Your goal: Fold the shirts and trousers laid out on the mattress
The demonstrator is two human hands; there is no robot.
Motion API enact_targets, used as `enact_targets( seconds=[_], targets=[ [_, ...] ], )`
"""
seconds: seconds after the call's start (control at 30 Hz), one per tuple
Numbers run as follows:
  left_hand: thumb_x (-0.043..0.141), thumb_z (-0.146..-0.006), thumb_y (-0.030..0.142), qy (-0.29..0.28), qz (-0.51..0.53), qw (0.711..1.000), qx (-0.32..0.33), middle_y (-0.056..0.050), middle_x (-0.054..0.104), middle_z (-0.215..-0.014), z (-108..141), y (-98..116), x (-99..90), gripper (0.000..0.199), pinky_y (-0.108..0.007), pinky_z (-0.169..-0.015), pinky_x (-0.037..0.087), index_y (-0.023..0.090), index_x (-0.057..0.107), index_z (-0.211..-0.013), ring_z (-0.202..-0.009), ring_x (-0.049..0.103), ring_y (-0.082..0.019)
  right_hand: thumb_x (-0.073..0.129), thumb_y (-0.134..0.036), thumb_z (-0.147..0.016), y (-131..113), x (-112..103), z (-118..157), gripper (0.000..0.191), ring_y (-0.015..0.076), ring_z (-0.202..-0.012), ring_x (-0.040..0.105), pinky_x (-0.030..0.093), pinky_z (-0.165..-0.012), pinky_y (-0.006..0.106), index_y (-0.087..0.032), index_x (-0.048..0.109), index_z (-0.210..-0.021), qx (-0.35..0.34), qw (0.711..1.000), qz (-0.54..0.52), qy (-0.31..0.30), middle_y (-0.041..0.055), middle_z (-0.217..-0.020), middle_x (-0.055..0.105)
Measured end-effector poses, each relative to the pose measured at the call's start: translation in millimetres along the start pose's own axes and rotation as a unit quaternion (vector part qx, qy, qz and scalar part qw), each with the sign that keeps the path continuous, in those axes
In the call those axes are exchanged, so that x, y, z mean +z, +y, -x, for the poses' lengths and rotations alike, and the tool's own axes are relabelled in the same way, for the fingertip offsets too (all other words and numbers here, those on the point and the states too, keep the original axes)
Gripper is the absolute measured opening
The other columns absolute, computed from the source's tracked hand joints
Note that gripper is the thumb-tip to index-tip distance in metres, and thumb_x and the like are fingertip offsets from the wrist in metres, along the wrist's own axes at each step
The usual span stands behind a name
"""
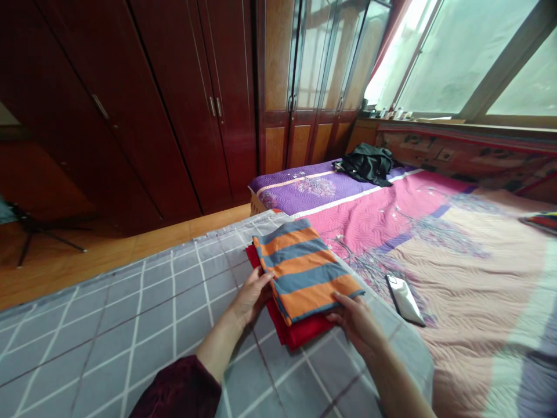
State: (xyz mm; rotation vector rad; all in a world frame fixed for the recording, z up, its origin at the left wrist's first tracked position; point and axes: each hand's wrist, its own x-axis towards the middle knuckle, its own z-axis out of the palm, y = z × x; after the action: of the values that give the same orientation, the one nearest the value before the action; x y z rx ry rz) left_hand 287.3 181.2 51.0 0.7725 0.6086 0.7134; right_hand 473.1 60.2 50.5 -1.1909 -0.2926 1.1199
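Observation:
A folded cloth with orange and grey-blue stripes (307, 270) lies on top of a folded red cloth (300, 335), slightly askew to it. Both rest on a grey checked cover (165, 313). My left hand (255, 293) grips the left edge of the striped cloth, thumb on top and the other fingers partly hidden beside it. At the near right corner, my right hand (354, 319) pinches the striped cloth between thumb and fingers, its lower fingers close to the red cloth.
A white phone (404, 299) lies on the quilted bed cover (461, 278) at the right. Farther back is a black garment (368, 162). Dark red wardrobes (183, 104) line the far side; a tripod (32, 229) stands at the left.

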Motion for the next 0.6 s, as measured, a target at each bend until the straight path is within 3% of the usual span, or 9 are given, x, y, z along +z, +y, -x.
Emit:
enact_targets(
  seconds=[0.1,0.23,0.3,0.4,0.47,0.6],
  targets=[
    [0.071,-0.077,0.033,-0.034,-0.047,0.998,0.017,-0.013,0.063,-0.119,12,3,-0.5,0.06,-0.037,-0.095,0.046,0.016,0.045,-0.128,-0.105,0.062,-0.024,0.078,-0.017,-0.064,5,-7,1,0.039,0.0143,-0.052,0.064,0.054,-0.043,0.02,-0.014,0.058,-0.098,-0.007,1.0,0.003,-0.007,0.0043,-0.076,0.07],
    [0.078,-0.069,0.025,-0.042,-0.113,0.993,0.014,-0.014,0.06,-0.122,27,17,18.3,0.097,-0.04,-0.096,0.044,0.018,0.017,-0.145,-0.111,0.058,-0.028,0.078,-0.021,-0.065,-10,-4,7,0.03,0.0163,-0.051,0.064,0.053,-0.044,0.022,-0.015,0.058,-0.086,-0.009,1.0,0.013,-0.015,0.0049,-0.067,0.069],
    [0.077,-0.069,0.023,-0.041,-0.113,0.993,0.012,-0.014,0.059,-0.122,32,16,28.7,0.103,-0.038,-0.094,0.045,0.019,0.01,-0.146,-0.11,0.059,-0.027,0.077,-0.024,-0.066,-18,-6,9,0.026,0.0169,-0.054,0.065,0.053,-0.046,0.023,-0.016,0.059,-0.084,-0.023,0.999,0.018,-0.022,0.0053,-0.067,0.068],
    [0.072,-0.071,0.025,-0.02,-0.125,0.992,0.001,-0.01,0.065,-0.106,35,4,39.6,0.091,-0.027,-0.068,0.053,0.019,0.016,-0.142,-0.078,0.067,-0.019,0.076,-0.025,-0.065,-22,-12,10,0.024,0.0162,-0.053,0.064,0.051,-0.047,0.023,-0.016,0.059,-0.081,-0.021,0.999,0.031,-0.016,0.0046,-0.065,0.068],
    [0.067,-0.074,0.026,0.01,-0.16,0.987,-0.001,-0.005,0.066,-0.09,35,-5,42.1,0.078,-0.02,-0.045,0.045,0.019,0.023,-0.137,-0.052,0.06,-0.012,0.075,-0.025,-0.066,-20,-17,10,0.023,0.0159,-0.053,0.064,0.048,-0.046,0.022,-0.016,0.059,-0.079,-0.015,0.999,0.048,-0.009,0.0044,-0.063,0.067],
    [0.061,-0.074,0.024,0.037,-0.198,0.979,-0.008,0.0,0.062,-0.081,35,-15,38.0,0.063,-0.016,-0.035,0.037,0.017,0.032,-0.129,-0.042,0.052,-0.007,0.076,-0.027,-0.065,-10,-21,11,0.026,0.0157,-0.051,0.062,0.045,-0.044,0.023,-0.017,0.059,-0.082,-0.011,0.996,0.093,0.006,0.004,-0.062,0.066]
  ],
)
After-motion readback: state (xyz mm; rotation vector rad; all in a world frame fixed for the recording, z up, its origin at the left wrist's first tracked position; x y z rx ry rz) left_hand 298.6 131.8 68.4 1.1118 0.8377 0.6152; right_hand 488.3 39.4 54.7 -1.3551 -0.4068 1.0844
